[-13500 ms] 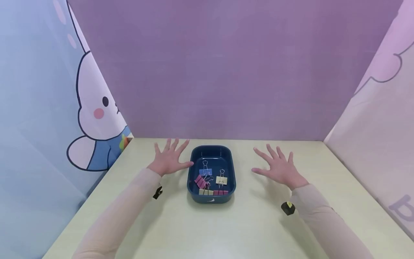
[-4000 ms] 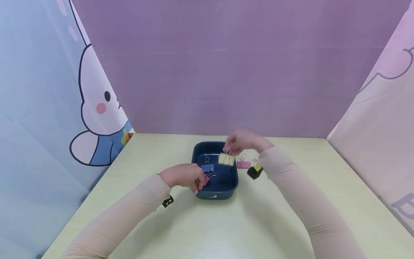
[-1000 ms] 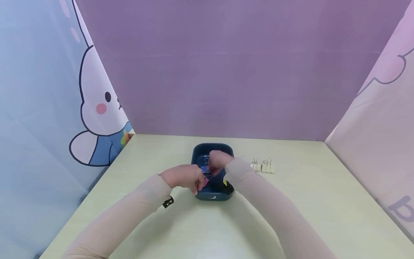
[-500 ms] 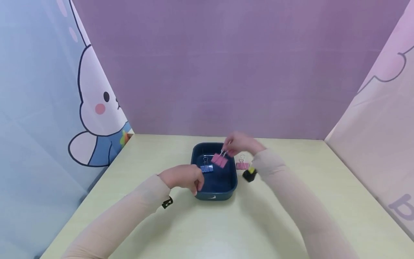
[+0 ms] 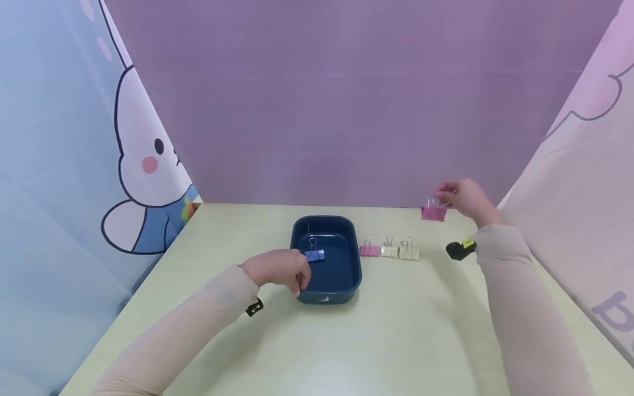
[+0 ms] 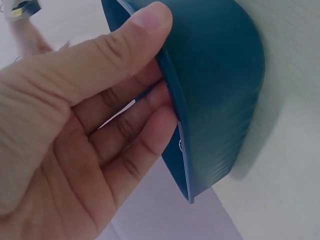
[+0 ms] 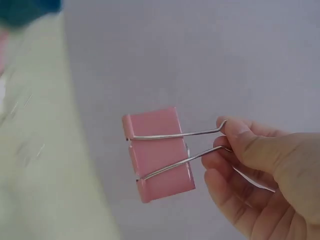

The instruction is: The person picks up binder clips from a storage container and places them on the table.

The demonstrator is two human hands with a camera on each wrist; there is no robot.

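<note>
Spreading wide, a pale surface is carrying a dark blue tray. The left hand is pinching the tray's rim near its front left corner; the right hand, well off to the right, is holding a pink clip in the air by its wire handles. Two cream clips and another pink clip are lying in a row beyond the tray's right wall, while a blue clip is resting inside the tray.

One clip lies in the tray, three clips right of it.
</note>
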